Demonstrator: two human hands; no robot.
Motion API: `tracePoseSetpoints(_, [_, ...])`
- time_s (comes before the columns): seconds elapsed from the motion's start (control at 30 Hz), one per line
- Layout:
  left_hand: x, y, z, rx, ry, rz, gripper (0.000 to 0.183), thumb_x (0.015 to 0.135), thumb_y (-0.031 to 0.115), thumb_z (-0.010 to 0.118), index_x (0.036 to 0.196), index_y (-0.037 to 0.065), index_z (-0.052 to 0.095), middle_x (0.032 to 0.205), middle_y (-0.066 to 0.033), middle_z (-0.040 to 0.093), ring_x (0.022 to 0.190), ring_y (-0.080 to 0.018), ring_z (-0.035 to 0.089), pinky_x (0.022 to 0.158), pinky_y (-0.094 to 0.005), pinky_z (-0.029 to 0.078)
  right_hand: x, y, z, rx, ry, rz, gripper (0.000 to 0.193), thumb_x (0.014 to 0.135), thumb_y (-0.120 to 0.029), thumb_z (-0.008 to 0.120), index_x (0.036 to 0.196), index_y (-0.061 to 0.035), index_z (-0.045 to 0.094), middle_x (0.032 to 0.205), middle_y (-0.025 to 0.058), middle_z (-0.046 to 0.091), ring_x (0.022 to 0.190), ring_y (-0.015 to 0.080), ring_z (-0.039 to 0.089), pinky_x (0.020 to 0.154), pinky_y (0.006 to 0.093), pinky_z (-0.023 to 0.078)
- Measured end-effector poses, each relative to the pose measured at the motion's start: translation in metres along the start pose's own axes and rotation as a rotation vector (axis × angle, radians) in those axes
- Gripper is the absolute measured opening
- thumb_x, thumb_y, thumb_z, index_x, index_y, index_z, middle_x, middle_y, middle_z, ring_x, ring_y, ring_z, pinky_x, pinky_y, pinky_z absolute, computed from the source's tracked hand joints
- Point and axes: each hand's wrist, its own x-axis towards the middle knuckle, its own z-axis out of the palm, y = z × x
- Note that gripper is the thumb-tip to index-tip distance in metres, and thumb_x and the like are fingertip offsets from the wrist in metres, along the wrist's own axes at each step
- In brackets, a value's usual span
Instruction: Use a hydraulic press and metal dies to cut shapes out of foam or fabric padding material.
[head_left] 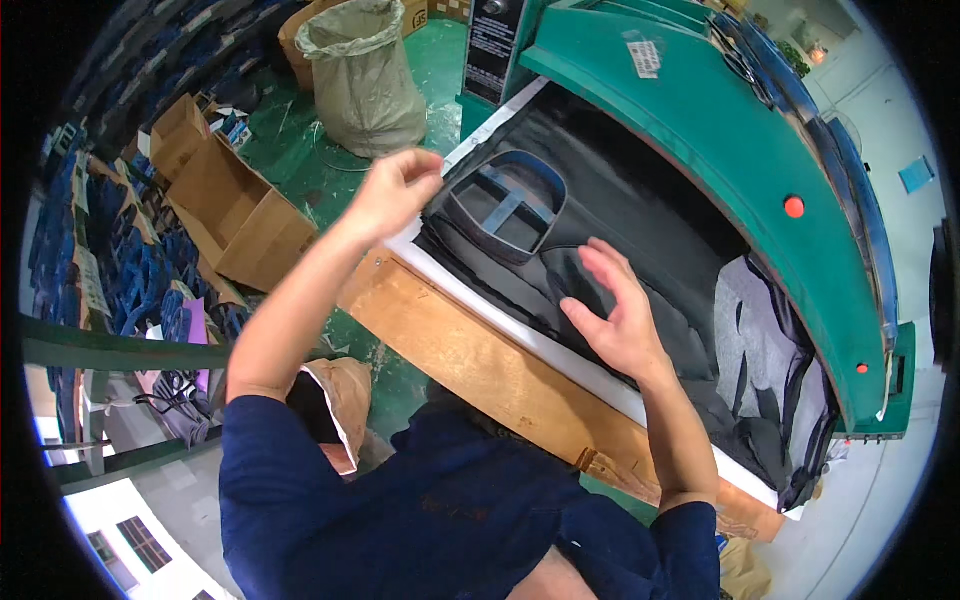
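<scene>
A cutting die (506,207), a dark metal band bent into a rounded frame with a blue T-shaped brace inside, rests on black sheet material (640,240). Just left of the die hovers my left hand (400,200), its fingers loosely bent toward the thumb, with nothing visible between them. My right hand (625,315) is raised over the sheet, right of the die, thumb and fingers apart and empty. Beside it, a rounded black shape (578,280) shows in the material; whether it is a loose piece or a cut outline is unclear.
A green press (690,120) with a red button (794,207) overhangs the material's far side. A wooden board (480,345) runs along the near edge. Grey cut scraps (755,340) lie at the right. A large sack (365,85), cardboard box (235,215) and racked dies (150,255) stand left.
</scene>
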Motion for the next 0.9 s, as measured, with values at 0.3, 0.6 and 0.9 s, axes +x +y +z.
tracePoseSetpoints(0.3, [-0.001,-0.043,0.015,-0.323,-0.080,-0.137,0.034,0.083,-0.002,0.067,0.117,-0.004,0.064,0.107,-0.0105,0.069,0.099,-0.0158,0.065,0.090,-0.0292,0.052,0.049,0.009,0.062,-0.347,-0.018,-0.026,0.030,0.082,-0.014,0.076,0.108,-0.0021,0.066,0.149,0.0319,0.038,0.124,0.0466,0.053,0.100,0.0457,0.048])
tracePoseSetpoints(0.6, [0.002,-0.047,0.012,-0.235,-0.132,-0.134,0.025,0.084,0.002,0.066,0.109,-0.002,0.069,0.096,-0.0077,0.071,0.088,-0.0132,0.065,0.081,-0.0277,0.053,0.049,0.007,0.063,-0.314,-0.020,-0.021,0.017,0.082,-0.008,0.075,0.094,-0.0006,0.066,0.152,0.0248,0.038,0.127,0.0431,0.053,0.099,0.0439,0.049])
tracePoseSetpoints(0.9, [-0.002,-0.046,0.011,-0.204,-0.192,-0.042,0.029,0.086,0.002,0.064,0.115,-0.005,0.065,0.101,-0.0089,0.070,0.090,-0.0135,0.065,0.083,-0.0284,0.054,0.052,0.002,0.046,-0.175,-0.142,-0.001,0.025,0.090,-0.015,0.070,0.110,-0.0022,0.069,0.147,0.0276,0.044,0.135,0.0412,0.046,0.108,0.0410,0.042])
